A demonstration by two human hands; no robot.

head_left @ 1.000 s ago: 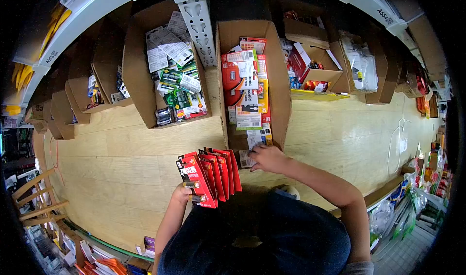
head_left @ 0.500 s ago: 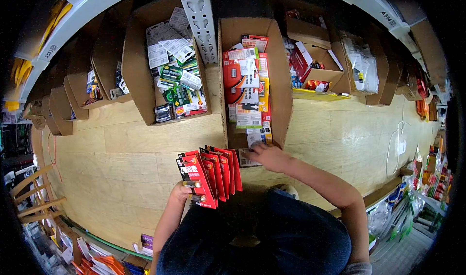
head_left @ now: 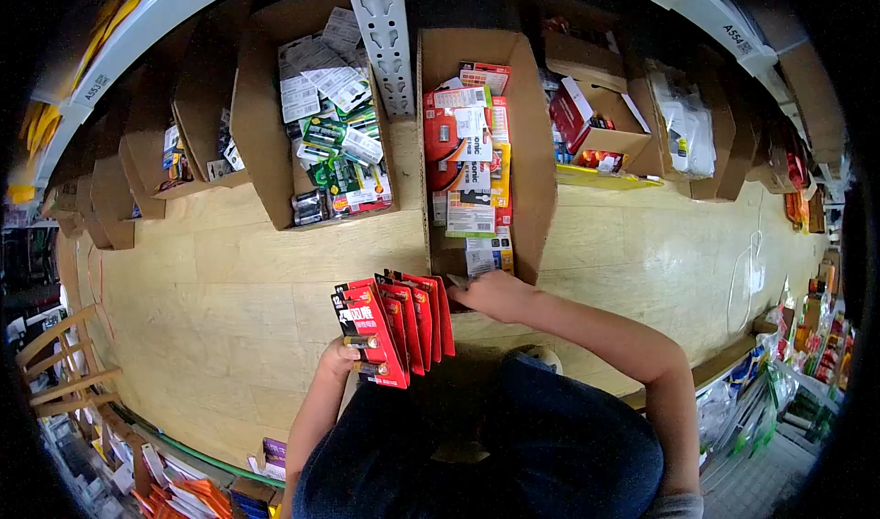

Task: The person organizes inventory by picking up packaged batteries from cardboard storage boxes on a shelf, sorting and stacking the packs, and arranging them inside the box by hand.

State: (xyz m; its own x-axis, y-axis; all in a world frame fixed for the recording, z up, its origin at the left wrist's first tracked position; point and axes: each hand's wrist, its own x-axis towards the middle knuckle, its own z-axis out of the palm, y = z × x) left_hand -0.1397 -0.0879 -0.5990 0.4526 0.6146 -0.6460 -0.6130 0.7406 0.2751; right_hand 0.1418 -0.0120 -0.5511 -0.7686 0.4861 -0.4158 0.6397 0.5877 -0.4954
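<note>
My left hand [head_left: 341,356] grips a fanned bunch of red carded battery packs [head_left: 371,331], held upright above the floor. Two batteries show on the front card. My right hand [head_left: 495,295] is at the near end of a long cardboard box [head_left: 534,171], its fingers closed on a pale carded pack [head_left: 456,282], of which only a thin edge shows. Inside that box lie mixed battery packs [head_left: 472,212], some red, some white with printed backs. The left hand's red cards are just left of the right fingertips.
A second box [head_left: 255,143] of green and white battery packs stands left of a perforated metal post [head_left: 385,47]. More cartons line the shelf on both sides. A small open carton [head_left: 610,142] holds batteries. A wooden chair [head_left: 69,372] is at left, bagged goods [head_left: 747,404] at right.
My right hand has closed its fingers at the box's near end, and the pale pack that lay flat there is now tipped up. The left hand's bunch has barely moved.
</note>
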